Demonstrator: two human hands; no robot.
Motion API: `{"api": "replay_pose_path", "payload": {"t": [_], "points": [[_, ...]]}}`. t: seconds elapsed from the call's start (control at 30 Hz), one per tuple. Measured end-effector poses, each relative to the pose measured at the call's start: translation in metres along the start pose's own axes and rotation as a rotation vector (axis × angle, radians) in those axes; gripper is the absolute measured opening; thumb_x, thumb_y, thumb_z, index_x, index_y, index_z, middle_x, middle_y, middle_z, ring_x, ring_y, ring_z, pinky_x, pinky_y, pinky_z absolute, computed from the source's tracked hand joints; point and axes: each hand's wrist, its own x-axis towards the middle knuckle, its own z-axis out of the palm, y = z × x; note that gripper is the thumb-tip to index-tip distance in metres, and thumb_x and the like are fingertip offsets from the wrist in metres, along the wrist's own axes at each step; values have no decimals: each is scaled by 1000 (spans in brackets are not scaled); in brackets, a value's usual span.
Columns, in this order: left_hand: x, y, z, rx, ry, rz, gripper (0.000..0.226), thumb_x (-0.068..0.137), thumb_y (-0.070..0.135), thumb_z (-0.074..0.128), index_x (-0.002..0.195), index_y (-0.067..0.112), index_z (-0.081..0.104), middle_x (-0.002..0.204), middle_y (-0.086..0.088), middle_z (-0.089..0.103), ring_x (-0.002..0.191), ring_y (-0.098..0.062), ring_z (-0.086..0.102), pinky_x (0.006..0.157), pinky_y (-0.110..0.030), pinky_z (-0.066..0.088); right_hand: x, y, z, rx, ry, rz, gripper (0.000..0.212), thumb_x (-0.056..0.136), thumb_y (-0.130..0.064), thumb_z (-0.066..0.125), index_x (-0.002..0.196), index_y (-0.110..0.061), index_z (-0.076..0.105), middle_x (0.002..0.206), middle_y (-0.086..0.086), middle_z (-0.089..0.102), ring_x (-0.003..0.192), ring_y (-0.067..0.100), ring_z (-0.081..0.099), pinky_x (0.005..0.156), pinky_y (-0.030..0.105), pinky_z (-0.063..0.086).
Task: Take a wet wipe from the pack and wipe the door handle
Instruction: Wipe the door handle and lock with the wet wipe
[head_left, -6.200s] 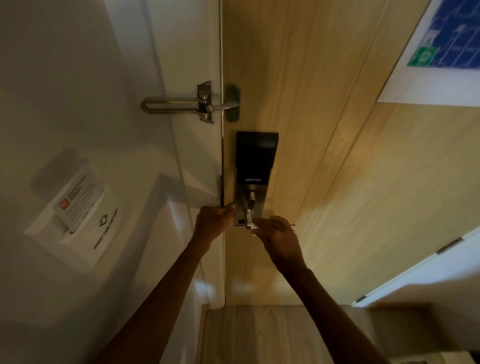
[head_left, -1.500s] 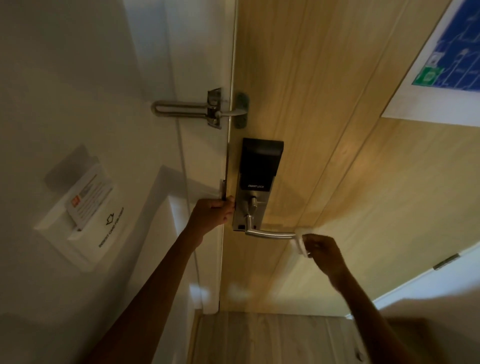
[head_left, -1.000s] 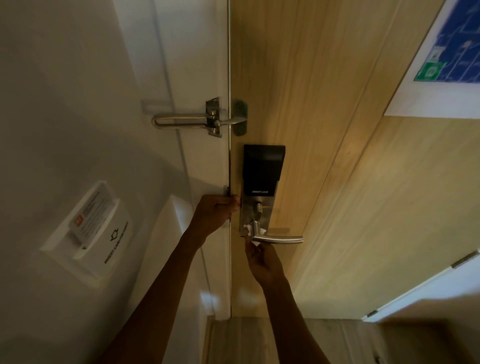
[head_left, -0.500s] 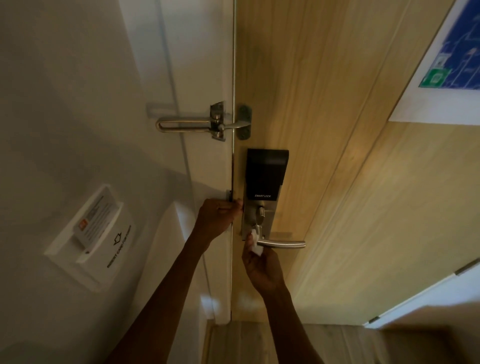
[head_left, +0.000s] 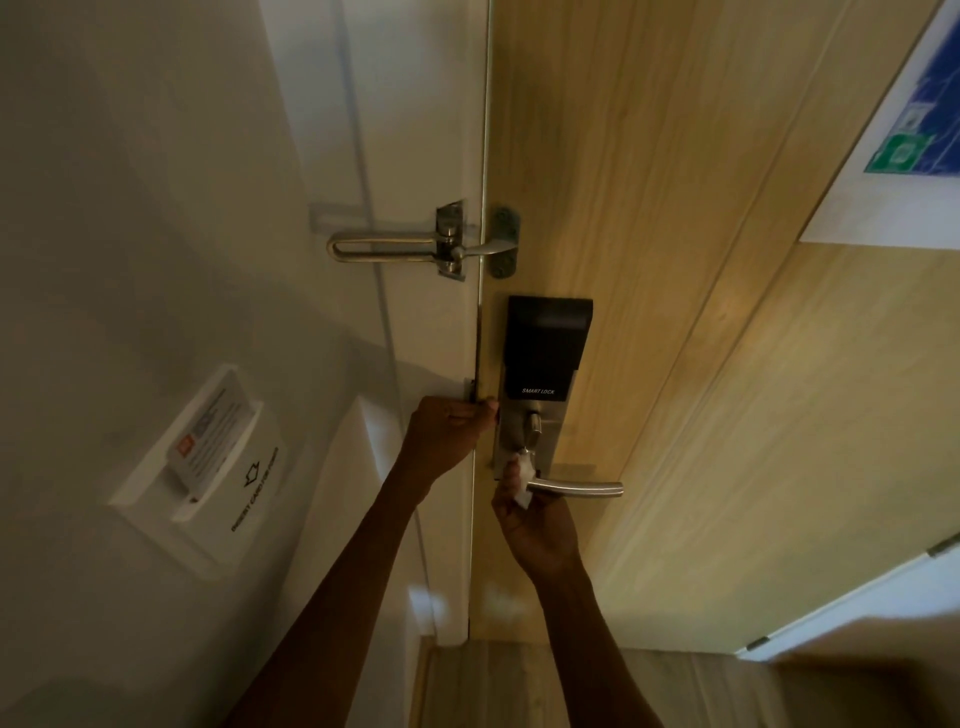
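While the left hand (head_left: 448, 434) clamps the door edge (head_left: 477, 364), I judge to steady it, the right hand (head_left: 535, 525) pinches the wet wipe (head_left: 522, 475) against the handle (head_left: 574, 487) root by the lock plate (head_left: 524, 441); lever end bare; I see no pack.

Both my bare arms reach up and forward, roughly side by side. My left hand (head_left: 449, 439) is curled, its fingers (head_left: 480, 415) closed over the edge of the door (head_left: 649, 208), wrist straight. My right hand (head_left: 537, 525) sits lower and just to the right, turned palm up, fingers pinched on a wet wipe (head_left: 523, 475) and pressed at the root of the door handle (head_left: 576, 487).
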Motion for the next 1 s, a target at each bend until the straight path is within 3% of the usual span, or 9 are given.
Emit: {"api": "replay_pose_path", "payload": {"t": [0.07,0.17,0.37,0.5,0.6,0.7,0.87,1.0], "points": [[-1,-1,-1,-12,-6,3,21,89,37,69,92,19,81,83,-5,79,86,-21,74,89,-43,58,2,-3,5,28,31,-8,29,89,-12,50,103,7,67,95,20,69,74,29,68,65,33,56],[1,-4,-1,13,5,-7,21,87,41,70,88,23,81,80,-1,79,85,-19,75,90,-46,59,-4,-2,-4,6,43,9,33,94,-12,39,105,5,65,87,16,68,68,23,66,62,29,54],[2,-5,-1,-27,-4,-40,16,83,43,72,76,31,80,86,-8,79,92,-21,74,95,-49,56,-25,-11,-7,-163,86,66,32,88,-13,46,105,8,64,84,17,67,65,19,65,60,25,55],[1,-4,-1,-69,-7,-37,18,86,36,73,87,21,81,89,-10,79,94,-23,73,96,-50,55,-38,-29,-9,-282,139,36,40,88,-13,52,122,7,53,102,25,68,73,23,69,64,28,59],[-1,-2,-1,-50,-5,-29,22,87,36,72,90,16,81,87,-10,78,92,-22,73,94,-48,57,-48,-50,-13,-316,230,-79,48,81,-14,57,124,7,51,110,28,66,74,26,71,60,29,60],[-1,-3,-1,2,-1,-7,26,87,41,71,88,17,81,76,0,77,84,-17,74,91,-46,58,-63,-75,-16,-358,296,-227,45,88,-15,56,127,7,49,122,31,58,80,28,68,58,28,59],[0,-4,-1,42,-3,14,26,87,43,69,81,21,81,67,6,74,80,-14,74,91,-47,58,-85,-88,-11,-383,349,-432,27,95,-14,53,115,3,55,121,25,58,103,32,62,74,35,61],[-1,-4,-1,43,-3,7,26,87,44,69,87,20,81,79,2,79,85,-12,74,92,-45,58,-84,-82,-1,-914,402,-689,28,94,-15,57,117,-2,64,114,12,67,107,22,62,86,32,53]]}}
